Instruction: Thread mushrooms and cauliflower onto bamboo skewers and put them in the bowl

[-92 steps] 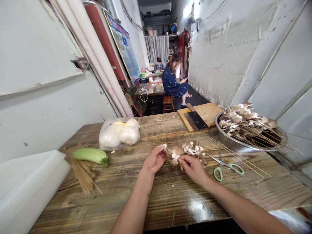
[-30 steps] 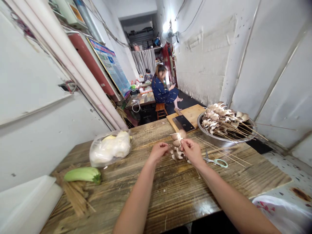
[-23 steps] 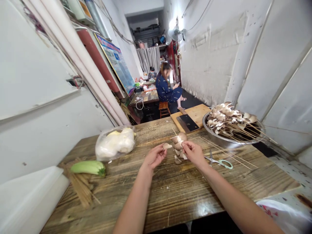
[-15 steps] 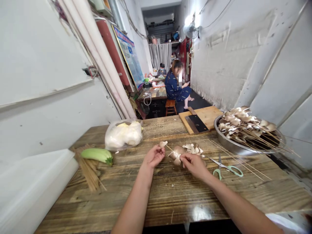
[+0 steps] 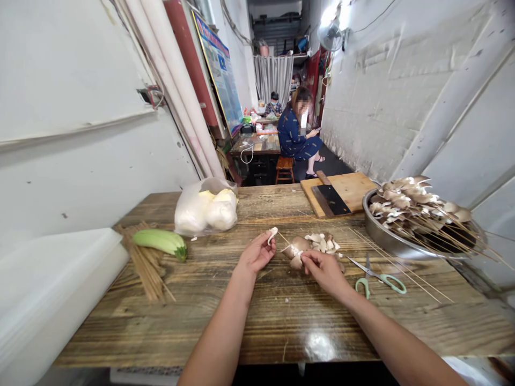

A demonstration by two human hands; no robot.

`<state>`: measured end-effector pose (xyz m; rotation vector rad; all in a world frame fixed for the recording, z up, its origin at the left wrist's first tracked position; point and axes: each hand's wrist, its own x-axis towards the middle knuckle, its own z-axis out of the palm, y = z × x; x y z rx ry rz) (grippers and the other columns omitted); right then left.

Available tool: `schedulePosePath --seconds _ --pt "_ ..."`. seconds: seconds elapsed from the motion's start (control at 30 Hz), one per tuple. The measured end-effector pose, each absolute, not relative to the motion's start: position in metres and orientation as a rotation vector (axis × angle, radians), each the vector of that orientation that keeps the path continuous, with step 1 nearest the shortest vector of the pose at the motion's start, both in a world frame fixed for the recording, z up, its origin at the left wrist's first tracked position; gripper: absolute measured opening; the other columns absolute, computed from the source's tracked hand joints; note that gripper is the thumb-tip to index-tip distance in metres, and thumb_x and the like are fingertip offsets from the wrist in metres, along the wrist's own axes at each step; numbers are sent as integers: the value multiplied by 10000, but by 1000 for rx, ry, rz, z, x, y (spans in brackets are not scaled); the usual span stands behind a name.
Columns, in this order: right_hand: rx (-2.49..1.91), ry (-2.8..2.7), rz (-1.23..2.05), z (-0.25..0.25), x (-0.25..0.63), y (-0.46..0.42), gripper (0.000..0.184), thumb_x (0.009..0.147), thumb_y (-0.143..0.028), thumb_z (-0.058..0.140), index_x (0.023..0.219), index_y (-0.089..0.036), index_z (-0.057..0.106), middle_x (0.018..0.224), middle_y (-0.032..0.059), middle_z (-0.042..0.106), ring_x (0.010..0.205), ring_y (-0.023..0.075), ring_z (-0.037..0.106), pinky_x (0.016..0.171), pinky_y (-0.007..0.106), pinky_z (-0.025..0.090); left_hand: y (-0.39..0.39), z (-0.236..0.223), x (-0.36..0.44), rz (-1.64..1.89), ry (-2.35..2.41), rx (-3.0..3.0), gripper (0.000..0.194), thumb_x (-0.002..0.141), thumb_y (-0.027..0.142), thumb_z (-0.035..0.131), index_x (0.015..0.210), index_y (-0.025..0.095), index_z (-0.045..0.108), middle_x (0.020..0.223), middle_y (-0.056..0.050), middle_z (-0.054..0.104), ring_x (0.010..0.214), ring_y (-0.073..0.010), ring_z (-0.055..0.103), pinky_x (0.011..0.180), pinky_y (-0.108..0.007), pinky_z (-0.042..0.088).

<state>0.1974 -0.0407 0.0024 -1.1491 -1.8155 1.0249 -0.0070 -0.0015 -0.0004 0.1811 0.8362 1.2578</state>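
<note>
My left hand (image 5: 257, 253) pinches a small pale mushroom piece (image 5: 272, 234) just above the wooden table (image 5: 257, 316). My right hand (image 5: 323, 269) is closed on a thin bamboo skewer (image 5: 284, 238) that carries brown mushroom pieces (image 5: 296, 250); the skewer's tip points towards the piece in my left hand. A small heap of loose mushroom pieces (image 5: 324, 243) lies on the table just beyond my right hand.
A metal basin (image 5: 392, 241) of finished mushroom skewers stands at the right, loose skewers (image 5: 396, 268) and green-handled scissors (image 5: 380, 277) before it. Behind lie a cutting board (image 5: 346, 187) with a cleaver (image 5: 330, 197). Left: a bag of white food (image 5: 206, 210), a green vegetable (image 5: 160, 241), a skewer bundle (image 5: 145, 265). A person sits beyond.
Both hands have come down from chest height to just above the table. My left hand holds a fresh mushroom piece near the skewer's tip. The camera has tilted down and to the left.
</note>
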Motion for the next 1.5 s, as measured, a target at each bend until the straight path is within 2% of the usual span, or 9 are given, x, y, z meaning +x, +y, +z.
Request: schedulePosePath --seconds 0.23,0.8,0.93,1.07,1.2,1.37,1.5 --pt "-1124 -1797 1092 -4 197 -38 273 869 -349 451 692 -182 575 550 -19 554 544 130 499 555 229 363 -6 2 -6 1280 773 328 125 663 93 698 760 111 621 713 -15 616 600 -62 553 542 -159 486" --pt "-1107 -1793 1092 -5 196 -40 281 858 -388 462 719 -187 601 537 -19 548 530 134 498 533 231 363 -5 4 -6 1272 832 311 112 664 94 690 746 111 615 733 -25 631 568 -39 521 511 -133 444" --pt "-1132 -1791 1015 3 198 -39 276 854 -373 463 707 -189 607 536 -17 551 534 141 510 537 234 368 -9 8 -9 1255 849 476 203 590 128 745 733 119 601 659 14 587 515 -25 473 474 -136 385" --pt "-1178 -1863 856 8 206 -36 246 853 -340 468 754 -201 644 561 -7 583 557 159 540 561 248 377 -16 16 -13 1219 992 728 399 544 158 773 907 129 610 625 23 570 488 -38 458 462 -158 344" --pt "-1122 -2012 805 7 210 -35 248 852 -312 469 758 -217 678 576 -2 615 546 162 547 554 248 378 -18 18 -16 1206 1077 818 482 531 189 778 975 134 598 644 14 583 506 -53 476 468 -171 327" --pt "-1092 -2072 745 7 207 -39 239 849 -296 481 782 -221 698 604 4 644 536 154 542 529 235 357 -13 13 -19 1280 1111 746 512 537 184 769 1013 167 580 718 1 622 508 -53 487 487 -178 365" --pt "-1121 -2071 758 9 203 -41 249 862 -292 468 749 -221 678 588 -4 621 532 148 534 524 225 344 -13 12 -17 1289 1053 651 428 564 181 764 959 182 599 799 -18 648 617 -84 569 586 -213 454"
